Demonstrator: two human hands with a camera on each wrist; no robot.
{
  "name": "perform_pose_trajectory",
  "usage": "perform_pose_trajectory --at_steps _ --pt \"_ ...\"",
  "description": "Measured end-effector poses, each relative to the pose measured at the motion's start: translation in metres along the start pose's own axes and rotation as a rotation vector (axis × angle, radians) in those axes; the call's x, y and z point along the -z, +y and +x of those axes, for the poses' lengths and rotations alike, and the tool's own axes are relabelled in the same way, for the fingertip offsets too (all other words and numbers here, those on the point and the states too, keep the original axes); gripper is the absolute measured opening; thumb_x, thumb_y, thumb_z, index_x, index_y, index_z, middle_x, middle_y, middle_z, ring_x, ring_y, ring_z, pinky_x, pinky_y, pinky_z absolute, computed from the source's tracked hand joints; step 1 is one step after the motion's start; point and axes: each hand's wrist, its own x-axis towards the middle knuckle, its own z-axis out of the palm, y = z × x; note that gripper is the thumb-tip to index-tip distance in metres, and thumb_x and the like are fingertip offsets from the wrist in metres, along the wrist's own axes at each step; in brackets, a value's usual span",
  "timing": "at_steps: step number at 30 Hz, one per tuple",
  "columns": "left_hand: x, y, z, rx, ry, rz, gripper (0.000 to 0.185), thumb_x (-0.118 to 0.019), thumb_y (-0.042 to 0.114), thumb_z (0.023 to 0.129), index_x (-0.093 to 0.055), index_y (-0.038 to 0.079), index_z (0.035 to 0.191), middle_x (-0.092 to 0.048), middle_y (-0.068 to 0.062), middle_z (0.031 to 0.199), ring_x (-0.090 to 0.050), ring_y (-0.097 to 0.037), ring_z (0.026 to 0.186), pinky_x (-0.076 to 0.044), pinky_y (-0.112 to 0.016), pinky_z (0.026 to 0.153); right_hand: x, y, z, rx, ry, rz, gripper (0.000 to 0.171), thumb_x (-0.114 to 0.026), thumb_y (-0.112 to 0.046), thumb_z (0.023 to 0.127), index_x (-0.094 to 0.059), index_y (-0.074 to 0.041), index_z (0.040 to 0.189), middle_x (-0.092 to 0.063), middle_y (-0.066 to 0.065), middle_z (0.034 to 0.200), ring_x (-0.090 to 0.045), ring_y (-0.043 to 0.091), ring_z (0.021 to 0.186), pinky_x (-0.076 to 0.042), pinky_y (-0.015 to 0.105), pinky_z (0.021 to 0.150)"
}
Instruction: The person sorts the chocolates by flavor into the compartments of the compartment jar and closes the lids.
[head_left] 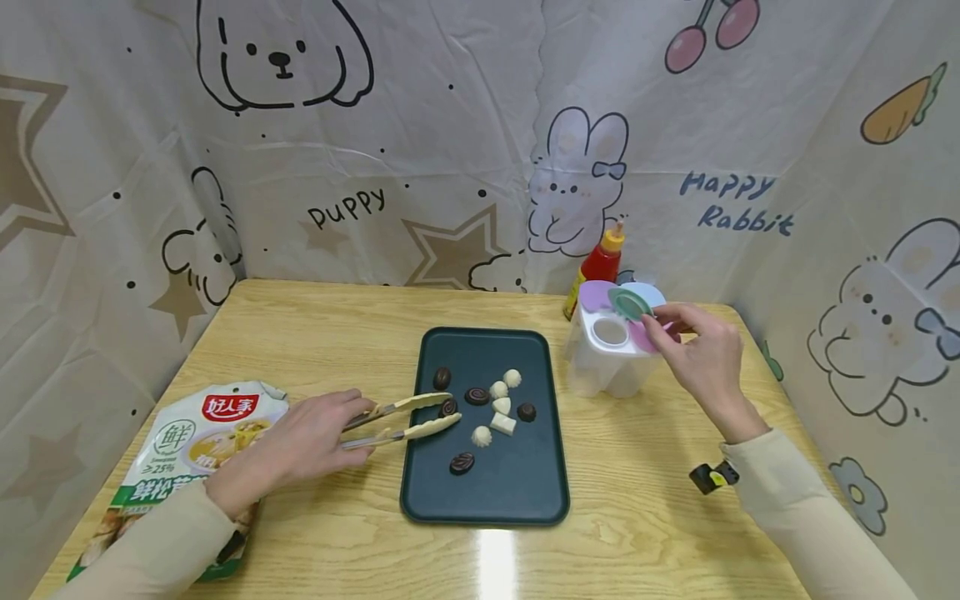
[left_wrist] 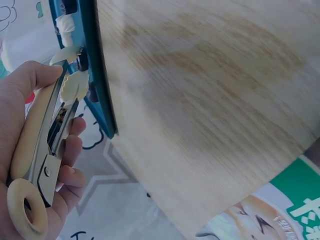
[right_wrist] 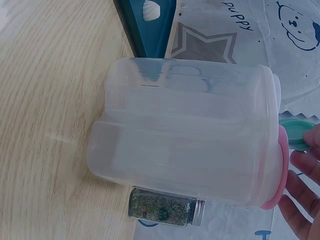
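Tongs [head_left: 397, 421], cream-coloured with metal arms, lay in the person's left hand [head_left: 311, 442], whose fingers were curled around the handles; the tips stood slightly apart, just over the left edge of the dark green tray [head_left: 525, 492] and beside one of the dark chocolate pieces [head_left: 447, 407]. Farther left, partly under that forearm, a printed food pouch [head_left: 217, 425] lay flat on the wooden table [head_left: 315, 333]. From the left wrist view the tongs' ring end [left_wrist: 25, 210] showed at the heel of the palm, and the scalloped tips reached just past the tray's rim. On the tray a loose scatter of sweets sat near the middle: several dark swirled pieces and a few white ones [head_left: 504, 423], none of them between the tong tips as far as I could tell. To the right of the tray stood a clear plastic container [head_left: 611, 367] divided into compartments, with pastel lids on top. The right hand [head_left: 701, 354] hovered at its upper right edge, thumb and fingertips pinching a small green lid [head_left: 628, 303] tilted up above one round opening. Behind the container stood a red sauce bottle [head_left: 600, 262] with a yellow cap, and the right wrist view showed a small spice jar [right_wrist: 165, 207] close against the container's far side.
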Motion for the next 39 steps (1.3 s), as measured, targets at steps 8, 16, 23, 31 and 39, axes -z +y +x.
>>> perform_pose_trajectory --at_steps 8,16,23,31,39 --pt "0.015 0.007 0.019 -0.047 0.036 -0.054 0.043 -0.081 0.033 0.087 -0.073 0.009 0.121 -0.068 0.002 0.095 -0.051 -0.006 0.071 -0.044 -0.027 0.061 0.0 0.0 0.0 -0.003 0.001 -0.003 0.017 -0.085 -0.01 0.087 -0.081 -0.003 0.102 -0.08 0.016 0.09 -0.057 -0.002 0.073 -0.036 0.001 0.067" --pt "0.027 0.026 0.058 -0.088 0.041 -0.066 0.051 -0.081 0.039 0.088 -0.072 0.008 0.128 -0.07 -0.002 0.102 -0.054 -0.011 0.073 -0.047 -0.029 0.064 0.0 0.001 0.0 0.007 -0.003 -0.005 0.016 -0.085 -0.009 0.087 -0.081 -0.003 0.102 -0.08 0.016 0.09 -0.067 0.025 0.07 -0.036 0.001 0.067" --pt "0.033 0.047 0.097 -0.13 0.046 -0.096 0.057 -0.079 0.041 0.091 -0.069 0.007 0.135 -0.073 -0.01 0.125 -0.071 -0.023 0.098 -0.059 -0.043 0.084 0.0 0.002 0.001 0.003 -0.005 -0.009 0.015 -0.084 -0.008 0.088 -0.08 -0.001 0.101 -0.079 0.016 0.089 -0.064 0.021 0.07 -0.036 0.001 0.066" --pt "0.044 0.072 0.135 -0.208 0.044 -0.139 0.057 -0.077 0.04 0.093 -0.067 0.007 0.138 -0.071 -0.01 0.13 -0.069 -0.025 0.102 -0.058 -0.042 0.087 0.0 0.004 0.0 0.002 -0.009 -0.013 0.016 -0.084 -0.008 0.087 -0.08 -0.001 0.101 -0.079 0.017 0.089 -0.063 0.012 0.07 -0.035 0.002 0.065" --pt "0.051 0.092 0.162 -0.241 0.025 -0.138 0.055 -0.075 0.041 0.093 -0.066 0.011 0.138 -0.071 -0.006 0.128 -0.061 -0.018 0.089 -0.049 -0.032 0.074 0.0 0.002 0.001 -0.005 -0.009 -0.008 0.015 -0.084 -0.008 0.088 -0.081 -0.002 0.101 -0.08 0.016 0.089 -0.054 -0.01 0.074 -0.036 0.002 0.065"
